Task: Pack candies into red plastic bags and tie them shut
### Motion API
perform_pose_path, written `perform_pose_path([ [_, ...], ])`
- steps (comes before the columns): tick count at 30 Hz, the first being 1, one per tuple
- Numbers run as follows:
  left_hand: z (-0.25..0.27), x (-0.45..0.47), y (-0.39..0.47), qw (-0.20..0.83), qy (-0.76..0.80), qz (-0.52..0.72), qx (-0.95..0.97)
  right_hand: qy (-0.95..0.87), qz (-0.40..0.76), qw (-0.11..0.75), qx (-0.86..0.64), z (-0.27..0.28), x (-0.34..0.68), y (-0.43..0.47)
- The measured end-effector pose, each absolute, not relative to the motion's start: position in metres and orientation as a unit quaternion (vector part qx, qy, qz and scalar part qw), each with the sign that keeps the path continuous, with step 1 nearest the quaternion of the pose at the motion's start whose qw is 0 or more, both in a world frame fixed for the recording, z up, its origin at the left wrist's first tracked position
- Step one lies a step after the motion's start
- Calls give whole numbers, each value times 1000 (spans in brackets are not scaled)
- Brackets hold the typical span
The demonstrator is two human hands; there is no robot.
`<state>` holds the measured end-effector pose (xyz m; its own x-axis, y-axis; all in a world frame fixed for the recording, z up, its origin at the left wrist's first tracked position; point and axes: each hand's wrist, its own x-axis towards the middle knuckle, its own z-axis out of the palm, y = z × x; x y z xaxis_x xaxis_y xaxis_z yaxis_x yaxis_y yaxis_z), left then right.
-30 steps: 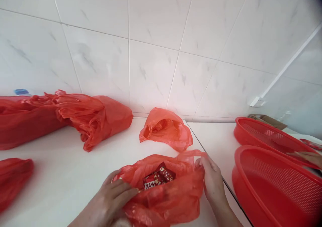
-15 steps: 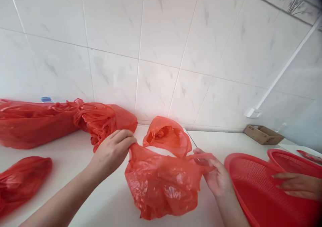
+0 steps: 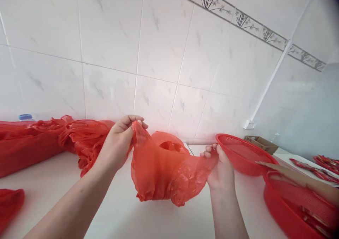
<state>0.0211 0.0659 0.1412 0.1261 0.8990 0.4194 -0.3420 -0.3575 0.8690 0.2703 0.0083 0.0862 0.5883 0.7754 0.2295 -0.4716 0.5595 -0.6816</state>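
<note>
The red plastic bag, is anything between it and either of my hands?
Nothing visible. The left hand pinches one top corner of the red plastic bag and the right hand grips the other, so the bag hangs directly between them above the white counter.

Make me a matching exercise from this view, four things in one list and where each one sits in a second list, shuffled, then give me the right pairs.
Things:
1. red plastic bag
2. blue cap
3. cardboard box
4. red basket

Places:
A. far left, by the wall, behind the heap of red bags
B. by the wall at the right, beyond the baskets
C. held up off the counter between the left hand and the right hand
D. on the counter just right of the right hand

Pairs: 1-C, 2-A, 3-B, 4-D
</note>
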Motion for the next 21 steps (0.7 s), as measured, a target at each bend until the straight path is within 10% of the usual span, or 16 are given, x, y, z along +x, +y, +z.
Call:
perform_pose_path([
  [21, 116, 57, 38, 399, 341, 575, 628, -500, 407, 613, -457, 91, 190, -30],
])
